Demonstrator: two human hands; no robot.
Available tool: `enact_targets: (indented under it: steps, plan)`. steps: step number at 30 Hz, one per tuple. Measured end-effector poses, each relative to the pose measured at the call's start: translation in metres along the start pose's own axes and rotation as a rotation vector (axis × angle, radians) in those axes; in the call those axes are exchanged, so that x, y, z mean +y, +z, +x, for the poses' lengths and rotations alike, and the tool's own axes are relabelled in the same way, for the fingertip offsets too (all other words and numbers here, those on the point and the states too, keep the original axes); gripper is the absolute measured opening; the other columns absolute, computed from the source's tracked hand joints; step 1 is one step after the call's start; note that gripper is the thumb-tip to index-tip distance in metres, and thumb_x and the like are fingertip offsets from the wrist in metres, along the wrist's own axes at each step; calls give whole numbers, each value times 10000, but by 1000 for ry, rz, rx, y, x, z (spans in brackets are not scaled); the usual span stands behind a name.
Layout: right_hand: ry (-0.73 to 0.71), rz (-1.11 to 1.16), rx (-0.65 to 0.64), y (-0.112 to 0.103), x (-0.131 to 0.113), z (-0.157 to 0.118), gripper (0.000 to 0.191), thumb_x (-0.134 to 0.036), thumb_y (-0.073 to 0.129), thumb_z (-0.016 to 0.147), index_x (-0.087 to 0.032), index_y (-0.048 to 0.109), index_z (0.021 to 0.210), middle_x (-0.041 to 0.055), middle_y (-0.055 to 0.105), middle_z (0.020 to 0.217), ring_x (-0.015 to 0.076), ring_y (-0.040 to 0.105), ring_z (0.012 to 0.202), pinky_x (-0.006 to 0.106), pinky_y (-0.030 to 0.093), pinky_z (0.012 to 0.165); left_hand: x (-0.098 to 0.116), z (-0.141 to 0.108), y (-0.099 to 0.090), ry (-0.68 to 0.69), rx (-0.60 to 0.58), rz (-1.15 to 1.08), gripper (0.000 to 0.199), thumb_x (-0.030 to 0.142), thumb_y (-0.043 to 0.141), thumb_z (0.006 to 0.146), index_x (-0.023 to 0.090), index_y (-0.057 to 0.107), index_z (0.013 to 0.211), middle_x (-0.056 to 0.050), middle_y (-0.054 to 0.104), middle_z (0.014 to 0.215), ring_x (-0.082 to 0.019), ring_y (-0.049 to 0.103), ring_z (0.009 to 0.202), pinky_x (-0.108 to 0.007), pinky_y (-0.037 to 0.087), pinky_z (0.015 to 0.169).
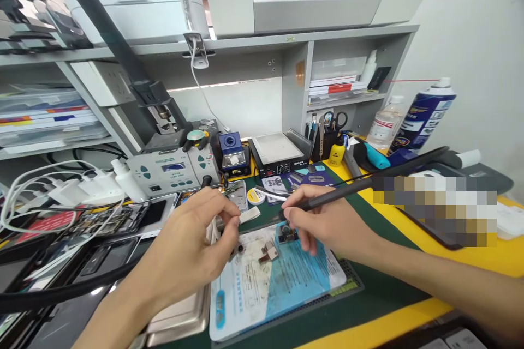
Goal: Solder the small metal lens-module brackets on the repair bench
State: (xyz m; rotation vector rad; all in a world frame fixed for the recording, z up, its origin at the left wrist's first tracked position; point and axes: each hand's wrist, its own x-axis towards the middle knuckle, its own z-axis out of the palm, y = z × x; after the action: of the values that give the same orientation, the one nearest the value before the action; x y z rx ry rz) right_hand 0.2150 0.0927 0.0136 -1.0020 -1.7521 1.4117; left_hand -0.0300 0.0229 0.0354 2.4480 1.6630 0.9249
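Observation:
My left hand hovers over the left edge of a white-and-blue printed pad. Its thumb and index finger are pinched together, and I cannot make out what is between them. In my right hand is a long black rod-like tool, its near end by the fingertips. Just below those fingers, a small dark electronic module lies on the pad. A small metallic part with a brown flex piece rests near the pad's middle. A tiny dark round part sits close to my left thumb.
Phones and circuit boards crowd the left side. Behind stand a soldering station, a blue-topped unit and a flat heating plate. A spray can and a clear bottle stand at right. A black hose crosses lower left.

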Motion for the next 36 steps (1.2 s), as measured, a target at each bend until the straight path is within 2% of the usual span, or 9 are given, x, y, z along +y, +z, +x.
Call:
enact_targets:
  steps: [2, 5, 11, 16, 19, 23, 28, 36]
  plan:
    - [5, -31, 17, 5, 2, 3, 101, -236, 672, 903, -208, 604, 834, -81, 589, 433, 94, 512, 323, 180, 445, 352, -8, 6, 5, 34, -22, -25, 153, 249, 524, 962, 223, 641, 865, -16, 653, 859, -194, 613, 826, -317, 499, 700]
    - [13, -50, 55, 10, 5, 3, 111, -200, 678, 875, -213, 591, 808, -105, 539, 417, 71, 460, 314, 159, 380, 339, -17, 2, 12, 67, -32, -66, 128, 236, 522, 964, 224, 638, 912, -23, 651, 908, -212, 593, 893, -366, 493, 777]
    - [14, -103, 114, 12, 4, -2, 89, -176, 693, 832, -210, 630, 779, -96, 524, 442, 70, 444, 334, 176, 356, 349, -19, -14, 21, 142, -29, -47, 131, 202, 554, 974, 233, 642, 1067, -43, 645, 1045, -238, 566, 1078, -401, 490, 907]
    - [17, -138, 151, 14, 3, -1, 72, -164, 683, 805, -214, 655, 763, -83, 539, 462, 77, 439, 324, 198, 337, 325, -19, -10, 31, 221, 22, -7, 111, 144, 566, 982, 206, 654, 954, -39, 662, 952, -229, 560, 1005, -407, 437, 912]
    - [-14, -127, 158, 14, 5, 0, 89, -146, 683, 805, -221, 666, 760, -89, 528, 460, 74, 433, 327, 197, 325, 319, -21, -8, 34, 240, 65, -31, 157, 121, 564, 985, 198, 641, 872, -34, 672, 917, -221, 564, 945, -417, 404, 918]
    - [-47, -128, 169, 14, 7, -1, 107, -123, 695, 801, -223, 686, 765, -83, 543, 506, 70, 447, 360, 189, 339, 331, -25, -8, 34, 322, 66, 30, 207, 88, 557, 982, 191, 611, 811, -25, 671, 864, -216, 569, 906, -424, 384, 928]
    - [-29, -134, 176, 15, 10, -3, 111, -113, 701, 792, -224, 707, 785, -66, 573, 567, 72, 454, 385, 186, 357, 336, -27, -10, 35, 314, 68, 77, 208, 96, 541, 990, 206, 567, 815, -22, 667, 874, -225, 568, 911, -435, 375, 928]
    - [8, -150, 174, 16, 5, -2, 61, -175, 739, 759, -230, 714, 752, -34, 582, 560, 98, 457, 384, 216, 362, 324, -30, -7, 38, 348, 51, 165, 189, 81, 536, 967, 216, 533, 834, -47, 684, 954, -252, 585, 992, -466, 382, 938]
